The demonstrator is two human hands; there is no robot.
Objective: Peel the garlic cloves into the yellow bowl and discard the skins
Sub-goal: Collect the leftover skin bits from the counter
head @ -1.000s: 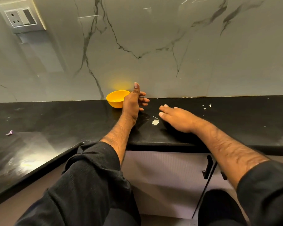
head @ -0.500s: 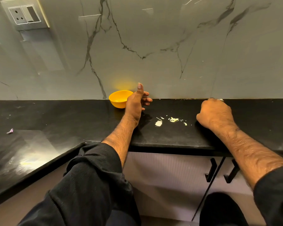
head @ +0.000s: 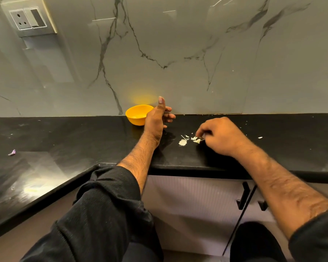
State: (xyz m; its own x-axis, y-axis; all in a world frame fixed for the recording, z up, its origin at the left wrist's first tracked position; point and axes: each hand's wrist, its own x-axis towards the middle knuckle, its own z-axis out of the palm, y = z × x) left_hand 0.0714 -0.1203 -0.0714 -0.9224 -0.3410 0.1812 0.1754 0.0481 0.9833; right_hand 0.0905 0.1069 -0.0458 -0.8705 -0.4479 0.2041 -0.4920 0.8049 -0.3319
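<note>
Right hand (head: 222, 136), off at the right of the black countertop (head: 64, 137) half a second ago, now pinches at the garlic skins (head: 189, 139); left hand (head: 155, 120) rests loosely open, touching the yellow bowl (head: 137, 115); skin clean-up apparently under way.

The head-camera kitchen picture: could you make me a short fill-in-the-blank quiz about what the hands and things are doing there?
1. The small round plastic bowl beside the left hand is coloured ____.
2. The pale garlic skin scraps lie on the ____ stone countertop.
3. The ____ hand has its fingertips down among those scraps.
4. The left hand's thumb points ____.

Missing words: yellow; black; right; up
</note>
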